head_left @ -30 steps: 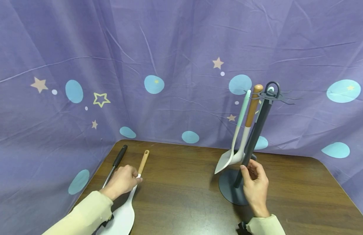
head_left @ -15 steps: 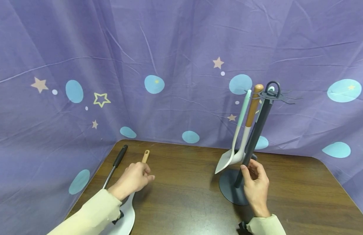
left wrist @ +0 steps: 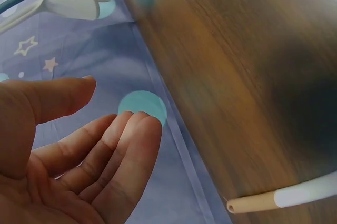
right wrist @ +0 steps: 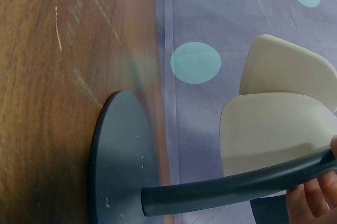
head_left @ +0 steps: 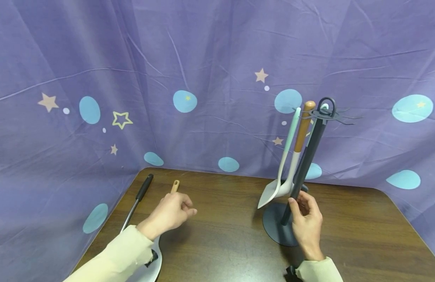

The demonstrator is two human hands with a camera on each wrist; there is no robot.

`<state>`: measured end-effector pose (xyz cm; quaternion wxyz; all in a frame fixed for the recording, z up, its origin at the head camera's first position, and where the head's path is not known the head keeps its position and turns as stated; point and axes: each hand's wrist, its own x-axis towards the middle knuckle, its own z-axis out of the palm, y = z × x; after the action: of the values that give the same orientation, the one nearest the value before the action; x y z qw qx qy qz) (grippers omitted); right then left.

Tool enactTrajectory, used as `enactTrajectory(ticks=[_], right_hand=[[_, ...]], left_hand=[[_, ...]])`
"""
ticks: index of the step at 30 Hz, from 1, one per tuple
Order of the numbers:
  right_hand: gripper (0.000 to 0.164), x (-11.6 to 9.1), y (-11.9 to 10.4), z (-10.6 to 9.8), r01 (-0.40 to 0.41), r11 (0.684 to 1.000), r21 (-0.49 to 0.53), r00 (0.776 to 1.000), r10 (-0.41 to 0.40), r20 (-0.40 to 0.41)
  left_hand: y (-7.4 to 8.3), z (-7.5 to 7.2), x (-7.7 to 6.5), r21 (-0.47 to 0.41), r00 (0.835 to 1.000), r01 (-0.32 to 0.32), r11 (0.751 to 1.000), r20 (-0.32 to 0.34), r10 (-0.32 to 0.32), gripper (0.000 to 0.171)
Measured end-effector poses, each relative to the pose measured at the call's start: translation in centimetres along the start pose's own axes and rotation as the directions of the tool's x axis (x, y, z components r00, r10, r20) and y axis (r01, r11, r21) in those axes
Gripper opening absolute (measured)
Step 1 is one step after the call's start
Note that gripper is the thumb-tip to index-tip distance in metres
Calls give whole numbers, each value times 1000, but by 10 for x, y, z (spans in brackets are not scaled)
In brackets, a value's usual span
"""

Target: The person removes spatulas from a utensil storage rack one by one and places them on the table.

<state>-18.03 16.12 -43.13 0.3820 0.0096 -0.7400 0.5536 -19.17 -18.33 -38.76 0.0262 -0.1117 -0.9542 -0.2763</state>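
My right hand [head_left: 307, 225] grips the dark pole of a utensil stand [head_left: 310, 150] low down, thumb on one side and fingers on the other. The stand's round base [right wrist: 124, 150] rests on the table. From its hooks hang a turner [head_left: 288, 145] with a mint handle and a white-headed utensil [head_left: 302, 131] with a brown wooden handle. Another mint handle is mostly hidden behind the pole. My left hand [head_left: 171, 213], thumb apart from loosely bent fingers, holds nothing. It hovers above a white turner [head_left: 155, 258] with a pale wooden handle [left wrist: 253, 203], partly covering it.
Left of the white turner lies a utensil with a black handle [head_left: 144, 188] and metal shaft, its lower end hidden by my sleeve. Bare hooks [head_left: 345, 117] stick out on the stand's right. A purple curtain [head_left: 210, 78] hangs behind the brown table [head_left: 224, 219].
My left hand has moved rightward, off the neck of the white turner, its fingers loosening. My right hand and the stand have stayed in place.
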Motion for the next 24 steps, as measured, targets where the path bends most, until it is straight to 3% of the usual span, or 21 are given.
enactTrajectory(ticks=[24], right_hand=[[24,0,1,0,1,1000,20,1000,-2,7]], left_hand=[[41,9,17,-79,994,-109,991,23,111,18]])
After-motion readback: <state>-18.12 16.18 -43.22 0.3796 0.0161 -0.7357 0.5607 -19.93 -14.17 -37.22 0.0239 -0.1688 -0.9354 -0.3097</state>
